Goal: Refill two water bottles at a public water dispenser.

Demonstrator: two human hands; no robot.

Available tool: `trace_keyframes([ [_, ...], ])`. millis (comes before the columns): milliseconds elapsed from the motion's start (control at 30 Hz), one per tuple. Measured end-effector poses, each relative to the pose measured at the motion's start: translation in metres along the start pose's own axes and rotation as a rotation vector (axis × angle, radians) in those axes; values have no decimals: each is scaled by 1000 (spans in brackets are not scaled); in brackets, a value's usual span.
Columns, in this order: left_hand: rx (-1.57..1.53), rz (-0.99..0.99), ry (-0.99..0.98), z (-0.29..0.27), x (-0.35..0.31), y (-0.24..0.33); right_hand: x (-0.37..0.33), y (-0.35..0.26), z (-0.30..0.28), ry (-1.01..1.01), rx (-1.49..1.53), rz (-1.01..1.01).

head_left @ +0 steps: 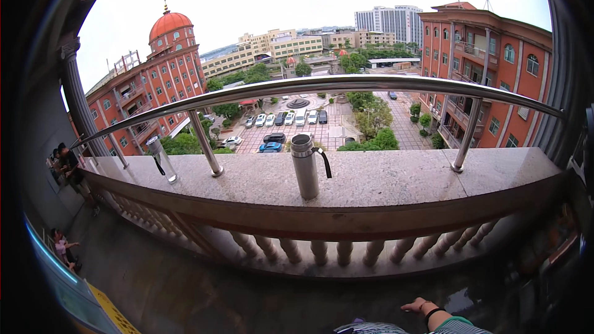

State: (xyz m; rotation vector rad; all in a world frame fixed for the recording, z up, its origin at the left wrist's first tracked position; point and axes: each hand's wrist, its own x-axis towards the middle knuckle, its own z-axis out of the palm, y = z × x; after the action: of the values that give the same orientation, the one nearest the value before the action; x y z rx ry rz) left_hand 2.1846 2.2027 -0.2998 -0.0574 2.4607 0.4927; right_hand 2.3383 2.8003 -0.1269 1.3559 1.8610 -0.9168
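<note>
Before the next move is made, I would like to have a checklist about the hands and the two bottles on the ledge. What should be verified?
1. Right hand free: ok, nothing visible in it, and it is away from the ledge.
2. Left hand free: cannot tell, it is out of view.
3. Grey flask standing: ok, upright on the ledge.
4. Flask well back from the near edge: not ok, its base stands close to it.
5. Flask closed: cannot tell, its top looks dark within the rim.
6. Clear bottle apart from the flask: ok, it stands farther left, past a railing post.
</note>
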Motion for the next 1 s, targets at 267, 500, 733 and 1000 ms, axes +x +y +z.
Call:
trace_keyframes([
  [267,20,33,2,-12,16,15,2,-7,-8,12,-44,-44],
  [500,41,62,12,-17,25,24,6,-13,-9,-10,-18,-49],
  [733,67,88,36,-8,14,8,6,-22,-16,-40,-42,-39],
  [1000,83,140,276,23,-43,-15,31,-19,-7,-38,-1,-40],
])
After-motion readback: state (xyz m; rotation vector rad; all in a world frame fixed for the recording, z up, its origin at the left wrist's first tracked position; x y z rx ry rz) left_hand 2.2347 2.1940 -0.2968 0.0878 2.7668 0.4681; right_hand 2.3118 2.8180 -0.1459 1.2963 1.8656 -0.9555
